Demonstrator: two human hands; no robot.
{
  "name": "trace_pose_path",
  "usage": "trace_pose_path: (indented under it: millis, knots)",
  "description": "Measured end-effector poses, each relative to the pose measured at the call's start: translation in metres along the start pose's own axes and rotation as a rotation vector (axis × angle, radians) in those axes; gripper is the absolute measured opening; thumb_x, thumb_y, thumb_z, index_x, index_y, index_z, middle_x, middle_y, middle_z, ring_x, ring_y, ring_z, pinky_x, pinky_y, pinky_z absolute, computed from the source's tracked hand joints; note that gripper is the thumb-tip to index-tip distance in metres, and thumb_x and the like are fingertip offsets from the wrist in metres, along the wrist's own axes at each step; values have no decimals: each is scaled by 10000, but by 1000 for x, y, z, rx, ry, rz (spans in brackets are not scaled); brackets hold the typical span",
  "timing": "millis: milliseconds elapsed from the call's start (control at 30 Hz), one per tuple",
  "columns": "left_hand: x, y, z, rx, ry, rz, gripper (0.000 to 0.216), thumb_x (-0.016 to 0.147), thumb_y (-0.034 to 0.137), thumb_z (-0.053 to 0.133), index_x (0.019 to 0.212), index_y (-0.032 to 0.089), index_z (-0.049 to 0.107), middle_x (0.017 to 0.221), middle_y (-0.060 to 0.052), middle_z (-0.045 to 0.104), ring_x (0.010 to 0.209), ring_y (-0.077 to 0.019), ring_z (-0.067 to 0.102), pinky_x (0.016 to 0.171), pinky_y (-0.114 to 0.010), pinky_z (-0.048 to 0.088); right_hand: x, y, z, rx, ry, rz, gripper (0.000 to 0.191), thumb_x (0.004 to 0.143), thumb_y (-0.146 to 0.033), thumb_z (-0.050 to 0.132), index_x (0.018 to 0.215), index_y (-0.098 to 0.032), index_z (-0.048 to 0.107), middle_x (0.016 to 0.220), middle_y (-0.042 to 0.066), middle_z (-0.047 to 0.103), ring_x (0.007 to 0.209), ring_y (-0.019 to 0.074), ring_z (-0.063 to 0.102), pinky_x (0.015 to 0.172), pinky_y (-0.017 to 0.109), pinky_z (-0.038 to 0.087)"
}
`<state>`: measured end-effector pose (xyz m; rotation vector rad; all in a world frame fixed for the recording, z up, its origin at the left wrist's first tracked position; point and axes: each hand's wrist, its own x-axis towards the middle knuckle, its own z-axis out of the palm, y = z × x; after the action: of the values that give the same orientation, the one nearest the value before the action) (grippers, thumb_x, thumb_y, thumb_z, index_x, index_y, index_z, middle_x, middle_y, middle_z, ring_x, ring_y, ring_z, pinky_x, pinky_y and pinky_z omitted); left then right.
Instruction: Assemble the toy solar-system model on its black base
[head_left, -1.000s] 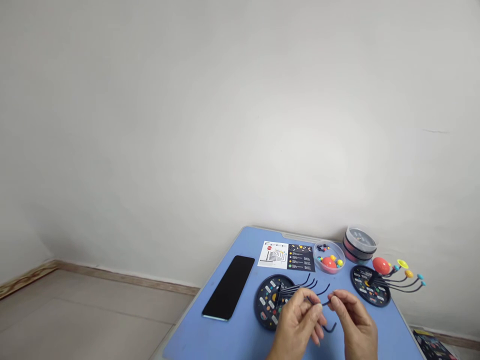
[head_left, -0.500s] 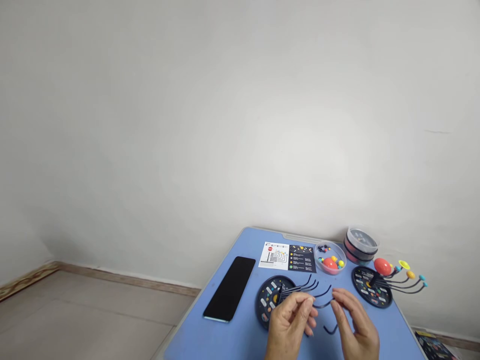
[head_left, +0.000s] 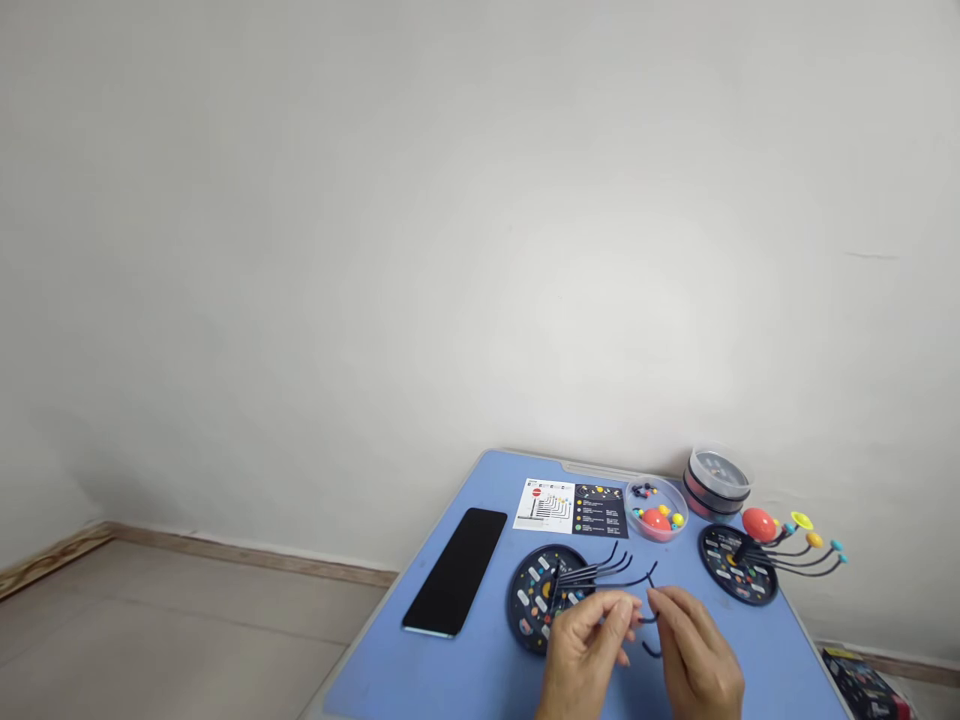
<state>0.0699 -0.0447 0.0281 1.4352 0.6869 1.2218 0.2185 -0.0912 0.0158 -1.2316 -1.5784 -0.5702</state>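
My left hand (head_left: 589,650) and my right hand (head_left: 694,655) meet low over the blue table (head_left: 480,660), both pinching a thin curved black rod (head_left: 646,618). Just beyond my fingers lies a round black disc (head_left: 536,595) with coloured marks, and several black curved rods (head_left: 604,570) fan out from it to the right. Another short black rod (head_left: 651,652) lies on the table between my hands. Fingertips are closed in a pinch on both hands.
A black phone (head_left: 457,570) lies at the left. An instruction leaflet (head_left: 574,507), a clear bowl of coloured balls (head_left: 658,510) and a round lidded tub (head_left: 718,480) sit along the far edge. A finished disc model (head_left: 739,565) with a red ball and coloured balls on arms stands at the right.
The view has shifted slightly. My hands stayed together over the rods, with the fingers drawing closer around the thin rod.
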Motion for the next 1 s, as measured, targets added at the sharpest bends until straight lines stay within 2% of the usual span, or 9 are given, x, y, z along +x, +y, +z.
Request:
trace_pose_path:
  millis: [67, 167, 300, 400, 500, 600, 700, 867, 1000]
  knots:
    - [0, -2, -6, 115, -18, 29, 331, 917, 421, 544, 842, 180, 758, 726, -73, 734, 616, -183, 667, 490, -206, 527, -1, 0, -3, 123, -7, 157, 204, 884, -164, 606, 1001, -230, 760, 916, 69, 764, 810, 186, 731, 713, 233, 589]
    - [-2, -4, -18, 487, -156, 194, 168, 846, 153, 568, 865, 177, 733, 811, -74, 738, 723, -211, 690, 654, -266, 565, -1, -1, -5, 358, 33, 561, 117, 782, -315, 744, 824, -216, 790, 828, 65, 772, 751, 215, 721, 673, 260, 594]
    - [-6, -10, -25, 1060, -352, 311, 314, 758, -33, 499, 924, 152, 692, 958, -114, 717, 869, -269, 686, 739, -338, 569, -3, -7, -3, 613, 66, 1030, 336, 571, -473, 867, 723, -184, 787, 742, 65, 758, 702, 234, 687, 612, 277, 575]
    - [-7, -17, -22, 1297, -482, 247, 370, 690, -91, 488, 895, 151, 677, 920, -105, 712, 866, -267, 681, 715, -312, 565, -7, -17, 0, 665, 80, 1137, 383, 541, -512, 870, 716, -183, 778, 710, 46, 741, 673, 217, 665, 616, 274, 566]
    - [-8, -23, -19, 1336, -578, 231, 374, 646, -93, 509, 878, 147, 678, 896, -108, 710, 862, -277, 677, 680, -298, 556, -11, -25, 2, 676, 98, 1155, 397, 547, -538, 858, 707, -186, 769, 690, 37, 728, 655, 206, 652, 626, 272, 564]
    - [-8, -27, -21, 1236, -517, 254, 350, 680, -92, 484, 845, 141, 688, 858, -115, 700, 823, -277, 675, 665, -313, 542, -12, -27, 2, 690, 95, 1159, 408, 535, -552, 859, 696, -189, 765, 692, 41, 730, 657, 211, 654, 632, 277, 563]
    - [-6, -26, -23, 874, -387, 241, 322, 757, -45, 483, 863, 160, 707, 836, -88, 684, 791, -234, 667, 697, -302, 524, -9, -26, 0, 707, 81, 1179, 411, 526, -551, 864, 700, -193, 766, 677, 40, 727, 639, 211, 654, 625, 284, 563]
    - [7, -7, -22, 100, -236, -74, 194, 688, 46, 606, 764, 181, 724, 761, -20, 618, 663, -166, 628, 620, -248, 506, 5, -28, -6, 805, 57, 1219, 395, 549, -528, 866, 730, -191, 762, 692, 53, 732, 687, 236, 687, 627, 302, 563]
    - [14, 12, -22, -132, -181, -144, 90, 650, 113, 716, 709, 179, 727, 774, -17, 616, 749, -176, 617, 672, -251, 500, 17, -36, -7, 921, 77, 1254, 373, 549, -500, 878, 718, -197, 741, 754, 72, 747, 816, 276, 714, 642, 300, 568]
